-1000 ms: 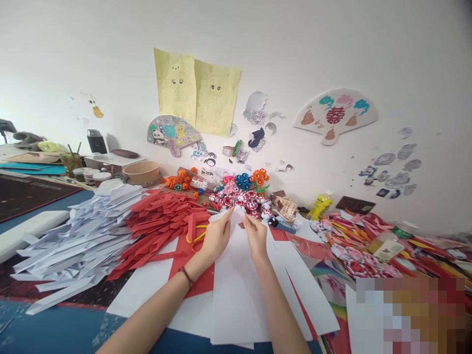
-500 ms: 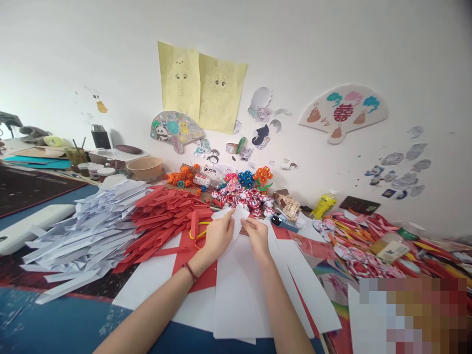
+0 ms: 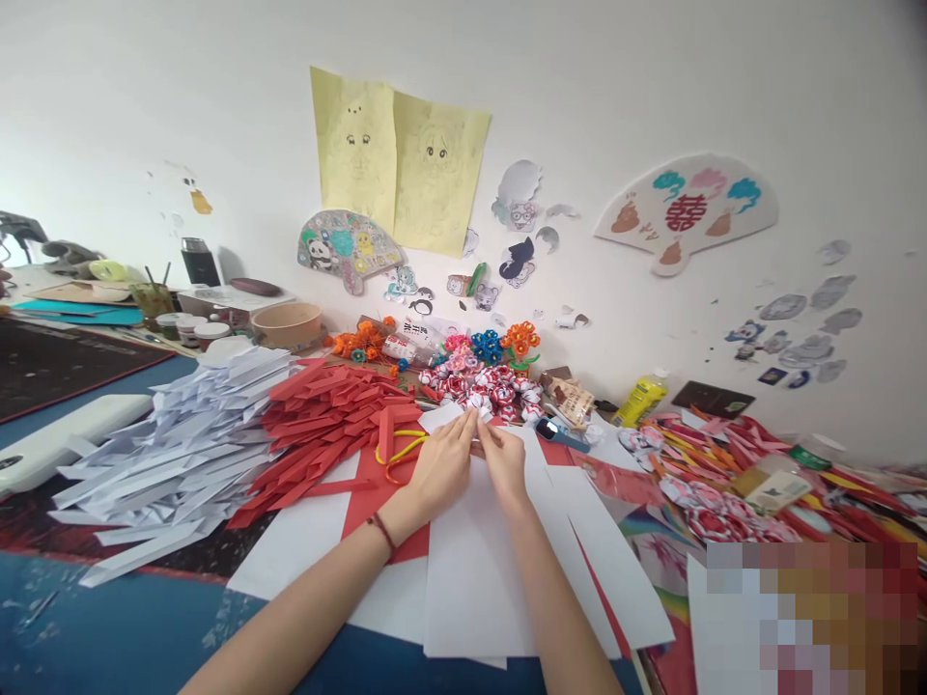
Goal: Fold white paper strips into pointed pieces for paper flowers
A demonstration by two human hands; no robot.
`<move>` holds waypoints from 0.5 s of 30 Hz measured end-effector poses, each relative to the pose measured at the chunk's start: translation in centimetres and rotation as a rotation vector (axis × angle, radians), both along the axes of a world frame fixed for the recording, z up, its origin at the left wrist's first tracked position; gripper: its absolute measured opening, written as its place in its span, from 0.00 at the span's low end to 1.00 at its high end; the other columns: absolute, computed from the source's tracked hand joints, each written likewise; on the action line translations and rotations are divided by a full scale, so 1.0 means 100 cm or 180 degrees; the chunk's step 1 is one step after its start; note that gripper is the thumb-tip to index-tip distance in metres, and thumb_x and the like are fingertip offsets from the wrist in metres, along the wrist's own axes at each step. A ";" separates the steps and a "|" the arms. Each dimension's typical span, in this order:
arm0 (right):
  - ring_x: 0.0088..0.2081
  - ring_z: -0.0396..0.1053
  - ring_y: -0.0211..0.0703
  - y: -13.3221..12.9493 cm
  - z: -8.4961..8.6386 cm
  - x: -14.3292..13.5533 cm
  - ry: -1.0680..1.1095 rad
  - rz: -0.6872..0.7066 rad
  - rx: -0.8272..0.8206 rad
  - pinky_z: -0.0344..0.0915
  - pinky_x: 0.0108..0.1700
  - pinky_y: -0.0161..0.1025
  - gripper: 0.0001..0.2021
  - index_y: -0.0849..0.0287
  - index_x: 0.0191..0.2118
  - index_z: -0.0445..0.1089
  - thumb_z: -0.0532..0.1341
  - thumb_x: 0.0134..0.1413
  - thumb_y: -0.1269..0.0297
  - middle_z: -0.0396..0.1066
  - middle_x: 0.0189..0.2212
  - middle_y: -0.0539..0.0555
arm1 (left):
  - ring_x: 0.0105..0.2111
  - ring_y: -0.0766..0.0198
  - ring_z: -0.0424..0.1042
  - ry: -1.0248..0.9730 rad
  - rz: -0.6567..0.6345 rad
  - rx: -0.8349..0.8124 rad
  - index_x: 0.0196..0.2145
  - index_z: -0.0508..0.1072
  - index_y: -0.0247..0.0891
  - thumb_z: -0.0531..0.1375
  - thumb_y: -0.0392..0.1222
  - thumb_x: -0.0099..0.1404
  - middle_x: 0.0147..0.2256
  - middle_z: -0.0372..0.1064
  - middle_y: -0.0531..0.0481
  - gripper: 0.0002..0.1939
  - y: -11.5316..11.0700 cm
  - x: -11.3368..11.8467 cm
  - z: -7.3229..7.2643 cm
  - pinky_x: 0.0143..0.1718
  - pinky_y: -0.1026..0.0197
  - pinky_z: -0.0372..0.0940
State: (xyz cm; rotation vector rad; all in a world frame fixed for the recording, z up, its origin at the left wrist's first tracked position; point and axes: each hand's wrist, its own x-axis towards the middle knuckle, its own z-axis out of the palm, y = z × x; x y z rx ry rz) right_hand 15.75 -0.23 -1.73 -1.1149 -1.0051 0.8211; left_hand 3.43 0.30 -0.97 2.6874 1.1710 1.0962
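Note:
My left hand (image 3: 443,468) and my right hand (image 3: 505,465) meet over the sheets, fingertips together on a small piece of white paper (image 3: 439,417). Most of that piece is hidden under the fingers; a pale corner shows to the left of them. The left fingers lie pressed together over it, while the right thumb and fingers pinch its right side. Beneath my wrists lie large white sheets (image 3: 474,589) on red paper (image 3: 362,504). Yellow-and-orange scissor-like handles (image 3: 401,449) rest just left of my left hand.
Folded white strips (image 3: 181,454) and folded red strips (image 3: 329,425) are heaped on the left. Behind my hands sit red-and-white paper flowers (image 3: 492,388). A blue object (image 3: 565,436), a yellow bottle (image 3: 642,398) and colourful strips (image 3: 753,444) stand or lie to the right.
My left hand has moved right and its fingers have flattened over the small paper, against the right fingertips. The part that stood up between the hands is now mostly covered.

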 end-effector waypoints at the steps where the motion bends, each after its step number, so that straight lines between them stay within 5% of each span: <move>1: 0.31 0.73 0.47 0.000 0.001 0.000 0.0057 0.0014 0.0012 0.72 0.34 0.40 0.24 0.65 0.38 0.76 0.64 0.45 0.46 0.76 0.32 0.57 | 0.62 0.55 0.55 -0.0076 -0.0112 -0.0072 0.65 0.49 0.34 0.49 0.27 0.59 0.63 0.50 0.39 0.35 -0.001 0.001 0.000 0.59 0.52 0.55; 8: 0.32 0.74 0.47 -0.003 0.007 0.003 0.0537 -0.0041 -0.0072 0.72 0.34 0.41 0.21 0.65 0.37 0.76 0.66 0.43 0.50 0.76 0.32 0.58 | 0.64 0.55 0.49 -0.0662 -0.0854 -0.0704 0.65 0.50 0.39 0.54 0.32 0.59 0.65 0.45 0.42 0.37 0.000 0.004 0.001 0.62 0.49 0.52; 15: 0.29 0.73 0.44 -0.003 0.008 0.002 0.0485 -0.0076 -0.0132 0.72 0.34 0.40 0.14 0.63 0.30 0.74 0.66 0.42 0.55 0.74 0.27 0.53 | 0.49 0.60 0.69 -0.1779 -0.0815 -0.1129 0.48 0.73 0.37 0.49 0.38 0.68 0.49 0.71 0.44 0.17 0.006 0.000 0.013 0.52 0.57 0.62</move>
